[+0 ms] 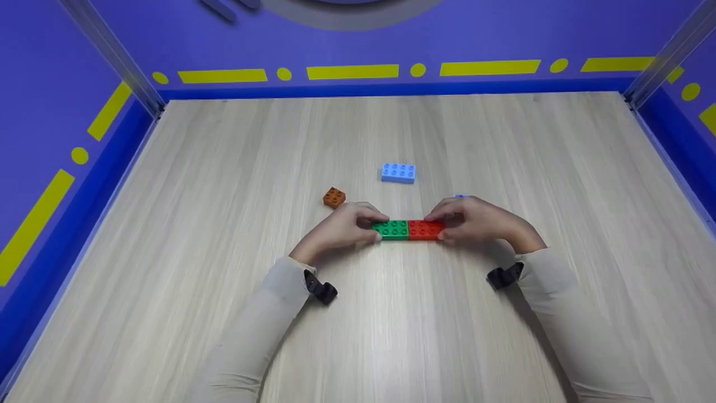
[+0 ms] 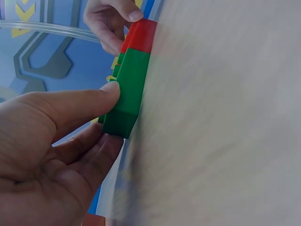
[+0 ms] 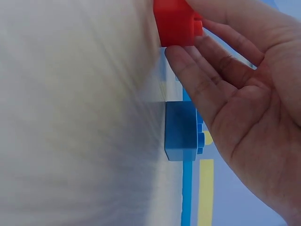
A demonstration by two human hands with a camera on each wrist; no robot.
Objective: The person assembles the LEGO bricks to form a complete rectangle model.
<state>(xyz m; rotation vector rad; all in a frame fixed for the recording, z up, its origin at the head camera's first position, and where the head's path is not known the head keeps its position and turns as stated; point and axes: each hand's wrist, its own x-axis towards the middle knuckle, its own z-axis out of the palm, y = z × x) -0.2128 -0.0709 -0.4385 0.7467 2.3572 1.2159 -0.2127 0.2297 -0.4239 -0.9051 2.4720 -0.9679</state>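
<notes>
A green toy building brick (image 1: 394, 230) and a red building brick (image 1: 423, 230) lie end to end on the table, their ends touching. My left hand (image 1: 345, 226) pinches the green brick at its left end, thumb on the near side and fingers at the far side and end. At the other end, my right hand (image 1: 481, 219) grips the red brick between thumb and fingers. In the left wrist view the green brick (image 2: 127, 84) meets the red brick (image 2: 143, 35) with studs facing up from the table. Fingers partly cover both outer ends.
An orange-brown brick (image 1: 334, 197) sits just beyond my left hand. Farther back lies a light blue brick (image 1: 398, 173). Another blue brick (image 3: 181, 131) stands near my right hand, mostly hidden in the head view. Blue-purple walls (image 1: 358, 50) border the wooden table (image 1: 251, 145).
</notes>
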